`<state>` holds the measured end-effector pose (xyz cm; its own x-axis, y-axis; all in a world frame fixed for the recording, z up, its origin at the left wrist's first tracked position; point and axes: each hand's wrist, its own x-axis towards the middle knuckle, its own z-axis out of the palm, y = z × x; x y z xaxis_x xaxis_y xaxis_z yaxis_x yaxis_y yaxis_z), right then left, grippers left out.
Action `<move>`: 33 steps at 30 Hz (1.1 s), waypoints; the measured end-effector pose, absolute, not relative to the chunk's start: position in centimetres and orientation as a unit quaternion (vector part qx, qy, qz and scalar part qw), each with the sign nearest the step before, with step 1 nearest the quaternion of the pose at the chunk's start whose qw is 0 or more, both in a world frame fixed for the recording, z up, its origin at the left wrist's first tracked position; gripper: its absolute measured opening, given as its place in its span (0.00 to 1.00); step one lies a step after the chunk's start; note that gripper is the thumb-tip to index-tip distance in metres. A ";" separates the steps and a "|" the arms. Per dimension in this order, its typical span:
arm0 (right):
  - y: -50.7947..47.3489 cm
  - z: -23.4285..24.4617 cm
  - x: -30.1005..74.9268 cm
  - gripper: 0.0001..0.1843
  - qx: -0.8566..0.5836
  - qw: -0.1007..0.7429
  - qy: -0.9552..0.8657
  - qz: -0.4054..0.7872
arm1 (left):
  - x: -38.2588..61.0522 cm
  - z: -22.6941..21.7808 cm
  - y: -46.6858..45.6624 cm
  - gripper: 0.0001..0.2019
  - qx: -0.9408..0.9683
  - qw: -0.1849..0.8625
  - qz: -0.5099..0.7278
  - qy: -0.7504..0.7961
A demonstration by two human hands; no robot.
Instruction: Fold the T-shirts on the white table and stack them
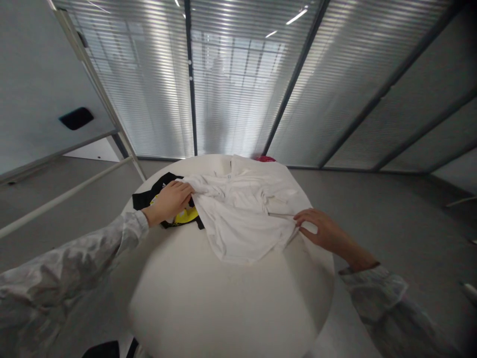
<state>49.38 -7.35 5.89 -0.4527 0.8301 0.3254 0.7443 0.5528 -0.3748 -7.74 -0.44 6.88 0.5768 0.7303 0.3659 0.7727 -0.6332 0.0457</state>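
A white T-shirt [246, 219] lies spread and wrinkled across a round white table [223, 303]. At its left edge my left hand [174, 199] is closed on the fabric. Below that hand and forearm is a folded black garment [146, 200] with a yellow print, partly covered by the hand and the white cloth. My right hand [318, 229] pinches the shirt's right edge between thumb and fingers. A thin dark line, perhaps a seam or fold, runs from the fingertips into the cloth.
A small dark red item [265, 159] sits at the table's far edge. On the left stand a pale board [33, 84] and a white rail [67, 196]. Behind the table rises a ribbed translucent wall [227, 89]. Something black [100, 349] shows at the bottom left.
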 end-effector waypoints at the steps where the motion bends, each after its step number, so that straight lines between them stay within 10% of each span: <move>1: -7.4 6.0 48.6 0.05 -0.459 0.255 -0.847 0.083 | -7.8 7.0 -0.4 0.12 -0.869 0.072 -0.185 -0.453; 11: -7.3 7.0 41.2 0.10 -0.522 0.372 -0.734 0.224 | -1.7 5.5 -6.9 0.23 -0.966 -0.087 -0.144 -0.197; 25: -7.3 7.3 44.2 0.17 -0.478 0.419 -0.643 0.427 | -7.2 9.2 -4.7 0.23 -0.670 -0.453 -0.439 -0.390; 33: -8.7 9.9 43.7 0.26 -0.446 0.210 -0.694 0.525 | -8.5 11.1 -7.0 0.18 -0.733 -0.627 -0.082 -0.251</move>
